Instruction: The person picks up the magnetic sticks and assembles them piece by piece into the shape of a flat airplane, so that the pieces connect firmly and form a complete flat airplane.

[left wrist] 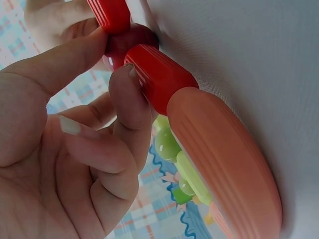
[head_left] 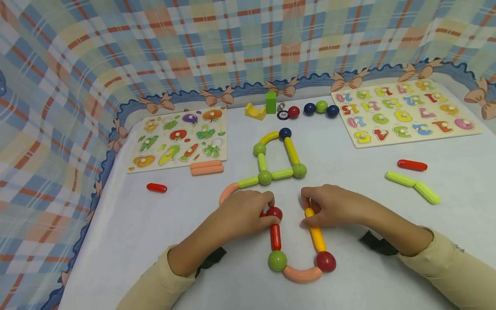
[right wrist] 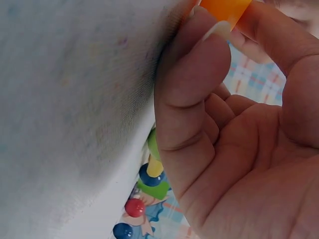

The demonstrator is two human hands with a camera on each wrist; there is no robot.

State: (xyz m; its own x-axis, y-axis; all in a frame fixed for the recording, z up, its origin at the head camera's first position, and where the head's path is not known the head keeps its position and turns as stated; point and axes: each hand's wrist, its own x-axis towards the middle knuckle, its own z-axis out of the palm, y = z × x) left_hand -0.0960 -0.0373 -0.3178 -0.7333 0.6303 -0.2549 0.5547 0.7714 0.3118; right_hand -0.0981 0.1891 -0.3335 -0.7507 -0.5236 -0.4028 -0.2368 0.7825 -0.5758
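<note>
My left hand (head_left: 246, 211) pinches a dark red ball (head_left: 274, 213) between thumb and fingers; in the left wrist view a fingertip also lies against a red rod (left wrist: 162, 77) joined to a peach curved rod (left wrist: 224, 164). From that ball another red rod (head_left: 275, 237) runs down to a green ball (head_left: 277, 261). A peach arc (head_left: 303, 274) links it to a second red ball (head_left: 326, 261). My right hand (head_left: 333, 206) pinches the upper end of the orange-yellow rod (head_left: 318, 238) attached there. In the right wrist view only this rod's end (right wrist: 227, 11) shows.
Ahead lies a joined loop of rods and balls (head_left: 265, 177). A vegetable puzzle board (head_left: 135, 168) is back left, a number board (head_left: 360, 143) back right. Loose peach rods (head_left: 206, 168), red rods (head_left: 412, 165) and lime rods (head_left: 427, 192) lie around. Several balls (head_left: 321, 106) line the back.
</note>
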